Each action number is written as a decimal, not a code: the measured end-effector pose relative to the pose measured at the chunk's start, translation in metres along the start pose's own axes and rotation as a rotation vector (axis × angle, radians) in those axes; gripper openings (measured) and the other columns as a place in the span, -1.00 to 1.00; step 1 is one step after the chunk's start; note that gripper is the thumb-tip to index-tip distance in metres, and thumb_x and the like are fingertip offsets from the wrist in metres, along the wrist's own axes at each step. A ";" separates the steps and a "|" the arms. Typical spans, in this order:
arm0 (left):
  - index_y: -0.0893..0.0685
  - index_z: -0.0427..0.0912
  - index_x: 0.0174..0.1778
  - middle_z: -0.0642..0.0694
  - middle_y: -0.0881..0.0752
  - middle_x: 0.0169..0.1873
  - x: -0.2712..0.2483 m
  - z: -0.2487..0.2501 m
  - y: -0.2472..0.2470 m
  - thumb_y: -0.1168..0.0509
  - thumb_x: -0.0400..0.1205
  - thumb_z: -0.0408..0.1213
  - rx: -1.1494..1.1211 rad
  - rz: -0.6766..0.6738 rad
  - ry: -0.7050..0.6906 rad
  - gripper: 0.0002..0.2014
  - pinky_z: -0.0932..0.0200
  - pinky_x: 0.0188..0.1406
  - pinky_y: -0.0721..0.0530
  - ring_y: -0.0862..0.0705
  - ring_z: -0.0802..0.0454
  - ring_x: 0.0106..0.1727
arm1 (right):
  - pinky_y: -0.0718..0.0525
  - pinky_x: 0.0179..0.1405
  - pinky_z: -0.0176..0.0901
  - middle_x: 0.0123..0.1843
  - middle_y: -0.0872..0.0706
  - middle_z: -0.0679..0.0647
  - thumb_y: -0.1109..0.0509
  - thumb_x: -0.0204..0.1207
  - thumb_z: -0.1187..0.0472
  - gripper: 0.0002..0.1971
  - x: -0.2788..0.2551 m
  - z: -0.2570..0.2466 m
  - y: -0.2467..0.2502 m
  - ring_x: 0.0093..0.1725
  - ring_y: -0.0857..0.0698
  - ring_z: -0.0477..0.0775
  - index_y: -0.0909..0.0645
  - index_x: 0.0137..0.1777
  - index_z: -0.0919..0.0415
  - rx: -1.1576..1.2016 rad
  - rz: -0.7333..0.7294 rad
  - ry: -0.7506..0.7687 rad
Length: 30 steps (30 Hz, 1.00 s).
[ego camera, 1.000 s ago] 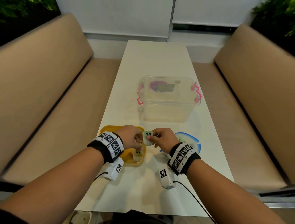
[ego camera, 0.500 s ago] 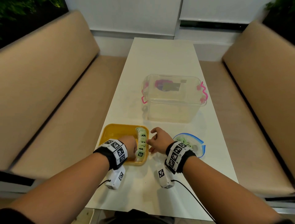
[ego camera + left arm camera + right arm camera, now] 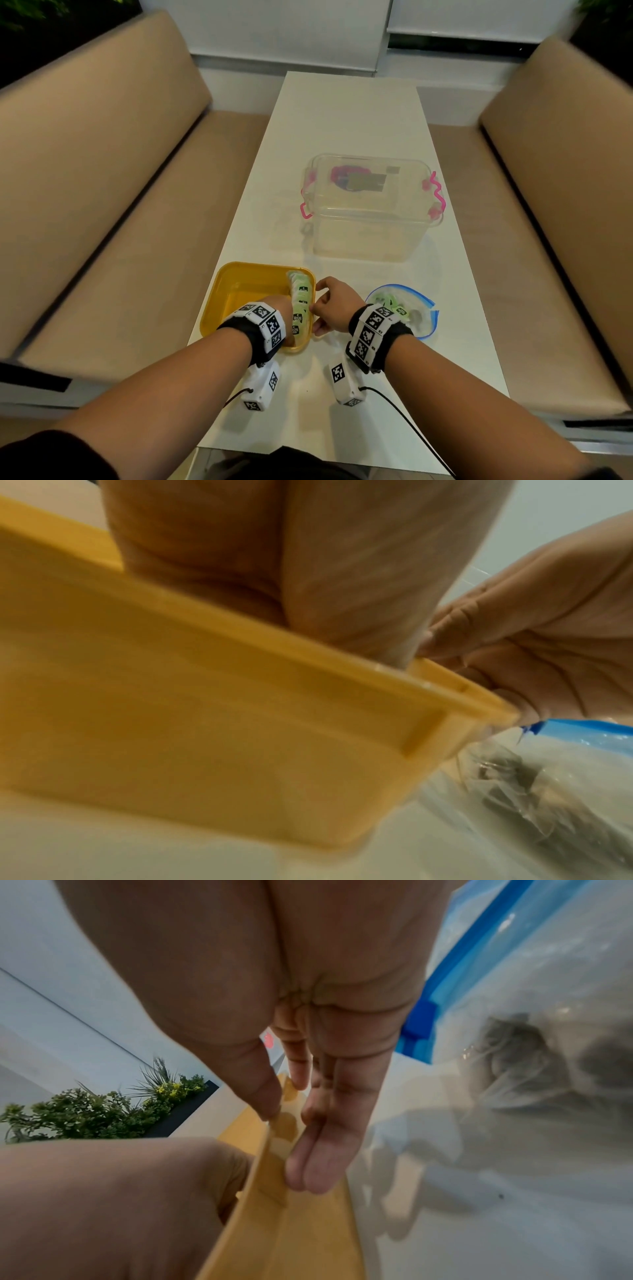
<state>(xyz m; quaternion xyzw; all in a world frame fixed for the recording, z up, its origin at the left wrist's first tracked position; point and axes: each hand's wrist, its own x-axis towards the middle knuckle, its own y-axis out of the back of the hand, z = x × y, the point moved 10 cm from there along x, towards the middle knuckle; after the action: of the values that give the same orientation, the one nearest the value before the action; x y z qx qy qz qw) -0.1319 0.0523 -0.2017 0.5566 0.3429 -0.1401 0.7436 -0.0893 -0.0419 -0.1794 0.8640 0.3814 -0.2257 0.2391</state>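
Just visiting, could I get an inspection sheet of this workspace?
Surface: long glossy white table.
Job's things: yellow plastic tray at the near end; row of green-and-white packets along its right wall.
Clutter: clear plastic storage box with pink latches beyond the tray; clear blue-sealed zip bag of green packets right of the tray.
Grips: left hand inside the tray, fingers hidden; right hand pinches the tray's right rim.
Cables: black cables from both wrist cameras.
Surroundings: beige cushioned benches both sides; green plants.
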 end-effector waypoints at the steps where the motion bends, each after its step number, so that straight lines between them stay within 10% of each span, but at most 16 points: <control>1: -0.63 -0.09 -0.29 -0.07 -0.74 -0.42 -0.002 0.000 0.004 -0.35 0.25 -0.06 0.002 0.023 0.005 -0.79 -0.06 -0.24 -0.81 -0.74 -0.11 -0.40 | -0.83 -0.13 0.25 -0.34 -0.68 0.14 -0.32 0.61 0.42 -0.57 0.000 0.000 0.000 -0.40 -0.78 0.15 -0.31 0.43 0.25 0.003 -0.002 -0.001; 13: -0.66 -0.07 -0.19 -0.01 -0.72 -0.34 -0.015 -0.005 0.031 -0.62 0.26 0.02 0.021 0.125 0.097 -0.62 0.08 -0.20 -0.75 -0.74 -0.07 -0.29 | -0.79 0.01 0.26 -0.30 -0.69 0.03 -0.33 0.62 0.21 -0.72 -0.001 -0.012 0.033 -0.18 -0.84 0.21 -0.44 0.30 0.16 -0.070 0.161 0.131; 17: -0.44 -0.21 0.17 -0.08 -0.67 -0.10 -0.028 0.002 0.068 -0.60 0.35 0.09 -0.061 0.257 0.144 -0.32 0.07 -0.19 -0.66 -0.72 -0.14 -0.02 | -0.79 0.00 0.24 -0.06 -0.68 0.16 -0.25 0.64 0.31 -0.80 -0.018 -0.020 0.079 -0.17 -0.82 0.22 -0.52 0.22 0.16 -0.029 0.267 0.223; 24: -0.65 -0.05 0.04 0.02 -0.76 -0.13 -0.041 0.111 0.089 -0.40 0.60 -0.18 -0.304 0.435 -0.280 -0.86 0.20 -0.08 -0.56 -0.70 0.01 -0.07 | -0.67 -0.01 -0.09 -0.10 -0.74 -0.01 -0.34 0.53 0.30 -0.84 -0.051 0.001 0.160 -0.09 -0.71 0.07 -0.66 0.00 0.05 -0.358 0.456 0.280; 30: -0.74 -0.06 0.16 0.00 -0.78 0.04 -0.020 0.185 0.048 -0.35 0.61 -0.31 -0.173 0.364 -0.381 -0.78 0.21 0.10 -0.63 -0.72 0.03 0.07 | -0.68 0.05 -0.08 0.09 -0.73 0.04 -0.51 0.43 0.17 -0.69 -0.063 0.059 0.167 0.04 -0.69 0.09 -0.64 0.17 0.07 -0.665 0.318 0.085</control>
<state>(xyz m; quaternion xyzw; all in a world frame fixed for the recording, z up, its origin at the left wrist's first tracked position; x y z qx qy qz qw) -0.0529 -0.1061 -0.1261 0.5073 0.1016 -0.0766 0.8523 -0.0118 -0.2101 -0.1498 0.7963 0.3045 -0.0134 0.5225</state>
